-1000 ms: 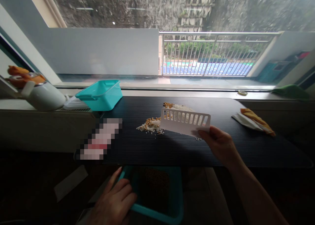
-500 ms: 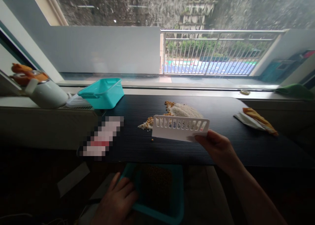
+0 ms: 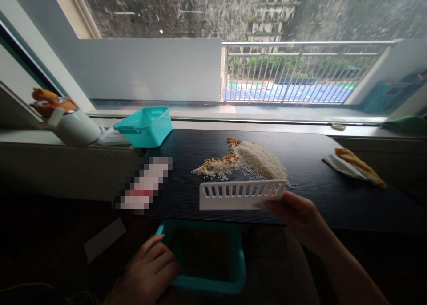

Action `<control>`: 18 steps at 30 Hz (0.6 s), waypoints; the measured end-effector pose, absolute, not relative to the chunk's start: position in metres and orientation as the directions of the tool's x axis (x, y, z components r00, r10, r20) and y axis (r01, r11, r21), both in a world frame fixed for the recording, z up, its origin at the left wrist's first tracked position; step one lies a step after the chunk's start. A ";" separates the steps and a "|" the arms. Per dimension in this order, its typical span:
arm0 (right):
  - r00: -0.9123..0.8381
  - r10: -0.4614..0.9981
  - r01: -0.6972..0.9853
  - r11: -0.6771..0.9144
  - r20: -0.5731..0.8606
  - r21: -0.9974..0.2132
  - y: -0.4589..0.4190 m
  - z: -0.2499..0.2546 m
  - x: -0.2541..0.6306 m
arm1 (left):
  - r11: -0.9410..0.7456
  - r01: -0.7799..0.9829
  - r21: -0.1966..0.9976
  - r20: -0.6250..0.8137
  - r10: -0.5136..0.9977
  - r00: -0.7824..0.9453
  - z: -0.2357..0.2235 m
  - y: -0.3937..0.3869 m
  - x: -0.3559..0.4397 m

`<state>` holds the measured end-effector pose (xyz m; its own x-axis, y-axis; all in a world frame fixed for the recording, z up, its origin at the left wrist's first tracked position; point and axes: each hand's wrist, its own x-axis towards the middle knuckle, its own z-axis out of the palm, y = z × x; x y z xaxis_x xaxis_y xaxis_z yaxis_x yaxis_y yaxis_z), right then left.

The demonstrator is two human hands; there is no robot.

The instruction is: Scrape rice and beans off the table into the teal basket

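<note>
My right hand is closed on the right end of a white slotted plastic strip, held over the near part of the dark table. Just beyond the strip lies a pile of white rice, with yellow corn kernels along its left side and top. Below the table edge, my left hand is wrapped over the left rim of a teal bin. Dark brownish grains lie inside the bin, too dim to identify surely.
A second teal bin stands at the table's back left. Next to it on the sill sits a white pot with an orange figure. A pixelated pinkish item lies at left, a yellow-and-white packet at right on the table.
My right hand has drawn the slotted strip back toward me, away from the rice, uncovering more of the pile. The loose kernel near the table's front no longer shows. My left hand stays on the bin.
</note>
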<state>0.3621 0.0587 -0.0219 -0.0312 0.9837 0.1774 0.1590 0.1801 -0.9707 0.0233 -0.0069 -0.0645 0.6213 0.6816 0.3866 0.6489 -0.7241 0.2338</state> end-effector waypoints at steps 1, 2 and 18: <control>0.040 0.977 0.185 0.199 0.210 -0.962 0.064 -0.022 0.363 | -0.719 0.652 0.241 0.375 0.689 0.621 -0.063 -0.007 0.024; 0.108 0.963 0.217 0.218 0.245 -0.952 0.070 -0.023 0.364 | -0.715 0.654 0.248 0.372 0.694 0.617 -0.062 -0.006 0.025; 0.078 0.937 0.379 0.288 0.340 -0.879 0.116 -0.013 0.336 | -0.692 0.666 0.277 0.351 0.718 0.600 -0.063 -0.002 0.022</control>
<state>0.3357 0.1158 -0.0131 0.0776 0.9371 0.3403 0.3789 0.2880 -0.8795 0.0225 -0.0018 -0.0634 0.6005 0.7183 0.3514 0.6661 -0.6925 0.2773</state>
